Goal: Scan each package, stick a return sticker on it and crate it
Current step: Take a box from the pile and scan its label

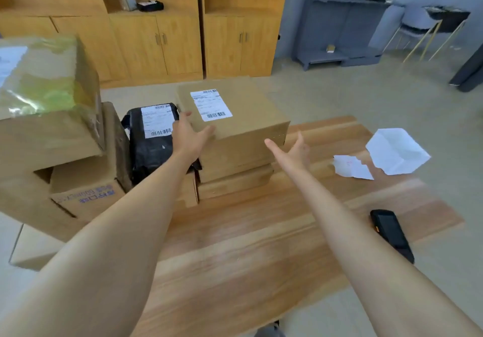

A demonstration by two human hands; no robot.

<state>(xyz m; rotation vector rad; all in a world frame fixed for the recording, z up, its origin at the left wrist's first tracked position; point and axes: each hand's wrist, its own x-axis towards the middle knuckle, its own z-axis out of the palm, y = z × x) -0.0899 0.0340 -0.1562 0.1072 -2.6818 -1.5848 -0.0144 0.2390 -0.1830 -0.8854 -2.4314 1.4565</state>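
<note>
A brown cardboard box (pixel 243 119) with a white barcode label lies on top of a stack of flatter boxes at the far side of the wooden table (pixel 261 232). My left hand (pixel 189 135) touches the box's near left corner, thumb on the top edge and fingers along the left side. My right hand (pixel 292 149) hovers open, fingers spread, just off the box's right front side, apart from it. A black wrapped parcel (pixel 151 138) with its own label stands left of the box. The black handheld scanner (pixel 392 233) lies near the table's right edge. White sticker sheets (pixel 352 166) lie at the far right.
Large cardboard boxes (pixel 49 117) are piled at the left, one with shiny green tape on top. A crumpled white paper (pixel 397 151) lies beside the sticker sheets. Wooden cabinets (pixel 156 36) line the back wall, and a grey shelf (pixel 347 22) stands at the back right.
</note>
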